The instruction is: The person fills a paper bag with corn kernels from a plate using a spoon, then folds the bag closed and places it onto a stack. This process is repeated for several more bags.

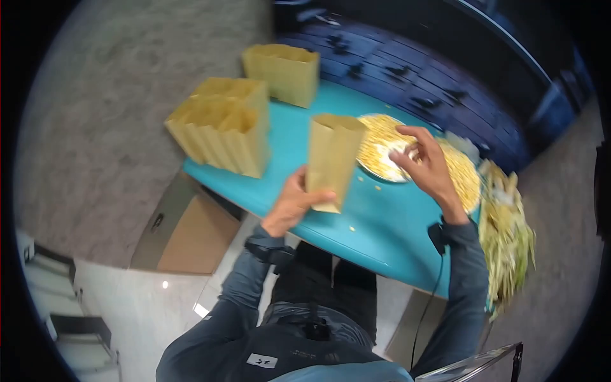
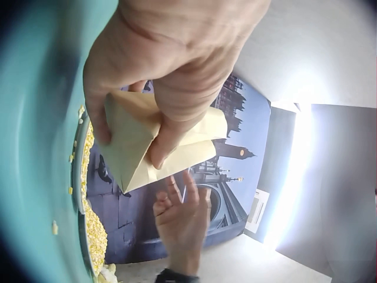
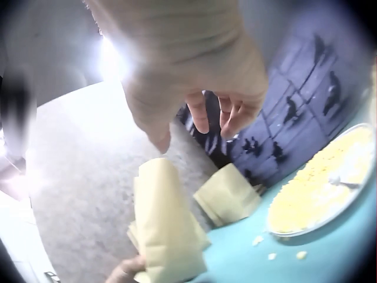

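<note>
My left hand (image 1: pixel 293 200) grips a tan paper bag (image 1: pixel 334 159) near its base, thumb across the front, and holds it upright over the table. In the left wrist view the fingers and thumb of that hand wrap the folded bottom of the bag (image 2: pixel 138 141). My right hand (image 1: pixel 428 167) hovers over a round plate of yellow corn kernels (image 1: pixel 377 137), right of the bag. Its fingers are loosely bent, thumb apart, with nothing between them. From the right wrist view, the right hand (image 3: pixel 194 76) hangs above the open top of the bag (image 3: pixel 162 212).
Several tan paper bags (image 1: pixel 223 127) stand in a group at the table's left, with more bags (image 1: pixel 283 73) behind. Another kernel plate (image 1: pixel 461 175) and a heap of corn husks (image 1: pixel 506 235) lie at the right. Loose kernels dot the teal table (image 1: pixel 394 229).
</note>
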Demonstrator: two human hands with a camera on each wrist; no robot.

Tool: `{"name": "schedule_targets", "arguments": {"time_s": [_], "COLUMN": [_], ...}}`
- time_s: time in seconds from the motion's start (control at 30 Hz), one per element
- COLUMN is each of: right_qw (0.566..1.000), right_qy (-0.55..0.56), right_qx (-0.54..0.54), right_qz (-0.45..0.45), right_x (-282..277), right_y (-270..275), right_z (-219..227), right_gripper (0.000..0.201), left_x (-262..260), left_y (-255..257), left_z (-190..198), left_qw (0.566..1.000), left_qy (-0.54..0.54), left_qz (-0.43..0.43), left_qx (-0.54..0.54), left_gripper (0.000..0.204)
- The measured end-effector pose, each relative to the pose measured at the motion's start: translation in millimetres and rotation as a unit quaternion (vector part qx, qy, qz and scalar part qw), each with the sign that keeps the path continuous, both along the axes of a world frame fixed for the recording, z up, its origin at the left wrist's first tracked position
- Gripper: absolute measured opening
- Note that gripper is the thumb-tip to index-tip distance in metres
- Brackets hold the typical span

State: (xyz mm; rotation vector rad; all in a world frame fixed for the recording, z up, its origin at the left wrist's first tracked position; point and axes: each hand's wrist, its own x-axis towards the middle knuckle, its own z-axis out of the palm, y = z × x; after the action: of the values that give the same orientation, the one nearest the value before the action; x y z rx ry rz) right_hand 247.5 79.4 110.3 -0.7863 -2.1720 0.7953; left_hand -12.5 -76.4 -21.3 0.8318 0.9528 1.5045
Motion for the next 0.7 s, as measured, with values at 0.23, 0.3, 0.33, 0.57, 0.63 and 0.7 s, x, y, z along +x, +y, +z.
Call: {"name": "schedule_targets", "arguments": {"time_s": [0.23, 0.3, 0.33, 0.57, 0.63, 0.7], "right_qw": [0.967, 0.957, 0.944, 0.967, 0.963, 0.957], "right_qy": [-0.152, -0.176, -0.143, -0.202, -0.227, -0.231], "right_qx": [0.134, 0.148, 0.211, -0.007, 0.052, 0.122], "right_qz": [0.157, 0.178, 0.211, 0.154, 0.135, 0.123], "right_x": [-58.2, -68.3, -77.5, -168.4, -191.5, -208.3], "right_y": [-56.3, -54.2, -44.4, -6.7, 12.6, 32.8], "right_z": [37.0, 40.8, 35.0, 78.0, 68.5, 52.1], "right_gripper": [0.061, 0.058, 0.045, 0.034, 0.03, 0.03], "left_x": [10.5, 5.9, 1.5, -48.2, -39.1, -21.7], "left_y": [-35.3, -43.0, -44.6, -12.3, -26.4, -47.1], "left_z": [-7.6, -5.4, -2.8, 23.9, 20.1, 21.7], "left_qw": [0.998, 0.997, 0.996, 0.973, 0.962, 0.936], "left_qy": [0.038, 0.042, 0.056, 0.12, 0.153, 0.223], "left_qz": [0.049, 0.054, 0.057, 0.191, 0.22, 0.273], "left_qx": [0.029, 0.037, 0.04, -0.045, -0.056, -0.004], "left_gripper": [0.085, 0.086, 0.086, 0.107, 0.116, 0.101]}}
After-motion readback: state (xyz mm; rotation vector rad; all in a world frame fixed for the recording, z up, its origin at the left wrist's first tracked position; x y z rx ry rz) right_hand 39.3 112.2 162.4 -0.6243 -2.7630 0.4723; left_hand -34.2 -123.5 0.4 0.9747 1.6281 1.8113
